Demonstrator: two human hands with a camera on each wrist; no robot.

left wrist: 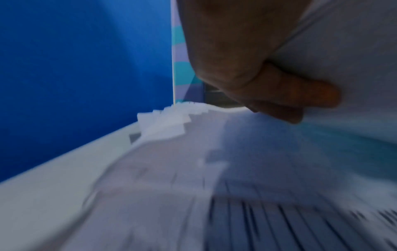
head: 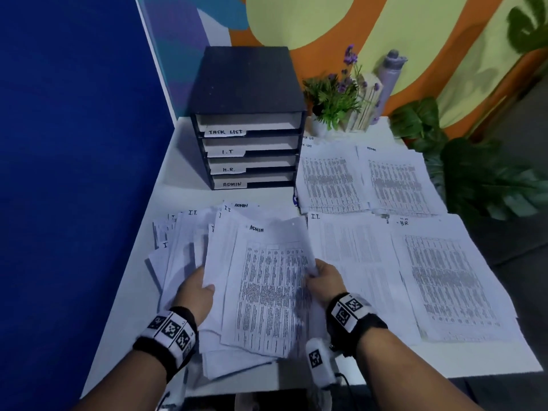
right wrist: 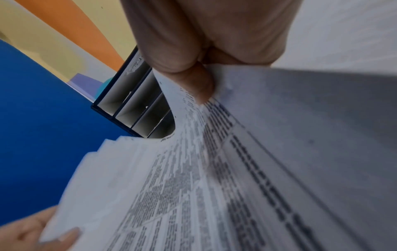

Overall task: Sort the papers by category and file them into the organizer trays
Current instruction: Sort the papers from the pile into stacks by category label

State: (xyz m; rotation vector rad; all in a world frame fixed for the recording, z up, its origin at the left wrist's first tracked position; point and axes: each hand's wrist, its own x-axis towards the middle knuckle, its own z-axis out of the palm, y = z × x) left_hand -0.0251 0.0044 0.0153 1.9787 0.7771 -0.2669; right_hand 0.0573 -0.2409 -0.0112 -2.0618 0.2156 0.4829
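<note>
A fanned, unsorted stack of printed papers [head: 189, 241] lies at the table's front left. On top is a sheet headed ADMIN [head: 267, 280]. My left hand [head: 197, 287] grips the stack's left edge, thumb on top. My right hand [head: 321, 275] pinches the curled right edge of the ADMIN sheet [right wrist: 214, 152] between thumb [right wrist: 201, 81] and fingers. The black organizer [head: 247, 120] stands at the back with trays labelled TASK LIST, I.T, H.R. and ADMIN. Sorted piles lie to the right: task list [head: 329, 179], ADMIN [head: 397, 179], I.T. [head: 350, 262], H.R. [head: 450, 277]. The left wrist view is blurred.
A blue partition [head: 74, 173] borders the table's left side. A potted plant with purple flowers [head: 335, 99] and a grey roll [head: 391, 72] stand behind the piles. Large green leaves [head: 474, 179] overhang the table's right edge.
</note>
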